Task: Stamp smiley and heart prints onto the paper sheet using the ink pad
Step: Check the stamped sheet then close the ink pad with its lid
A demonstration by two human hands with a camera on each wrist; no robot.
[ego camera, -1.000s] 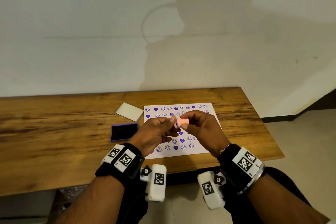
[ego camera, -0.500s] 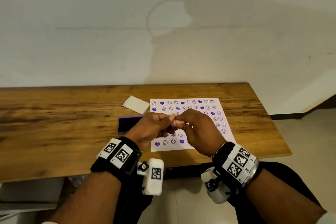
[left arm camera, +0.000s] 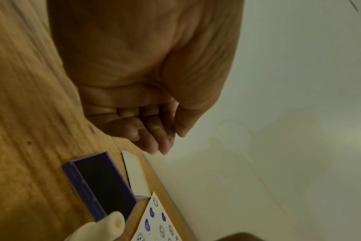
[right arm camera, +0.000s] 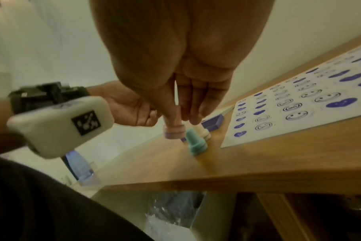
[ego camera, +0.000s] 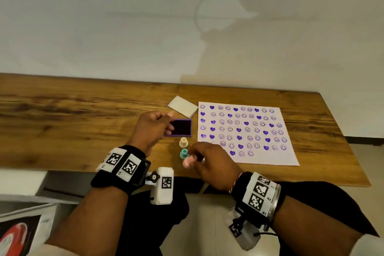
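Note:
The white paper sheet (ego camera: 288, 151) lies on the wooden table, covered in rows of purple smiley and heart prints; it also shows in the right wrist view (right arm camera: 299, 124). My right hand (ego camera: 192, 159) pinches a pink stamp (ego camera: 187, 161) (right arm camera: 174, 132) by its stem, just above the table's near edge, left of the sheet. A teal stamp (ego camera: 184, 153) (right arm camera: 196, 144) and a cream stamp (ego camera: 183, 142) (right arm camera: 204, 132) stand upright beside it. My left hand (ego camera: 168, 122) (left arm camera: 161, 143) hovers at the left edge of the purple ink pad (ego camera: 181, 128) (left arm camera: 102, 184), fingers loosely curled and holding nothing.
The ink pad's white lid (ego camera: 182, 106) (left arm camera: 135, 174) lies behind the pad. The wooden table (ego camera: 72, 122) ends close in front of the stamps. Crumpled clear plastic (right arm camera: 171, 216) sits under the table. A wall runs along the table's far side.
Both hands held the pink stamp together over the sheet. They have parted: the left went to the ink pad, the right carried the stamp down to the left of the sheet.

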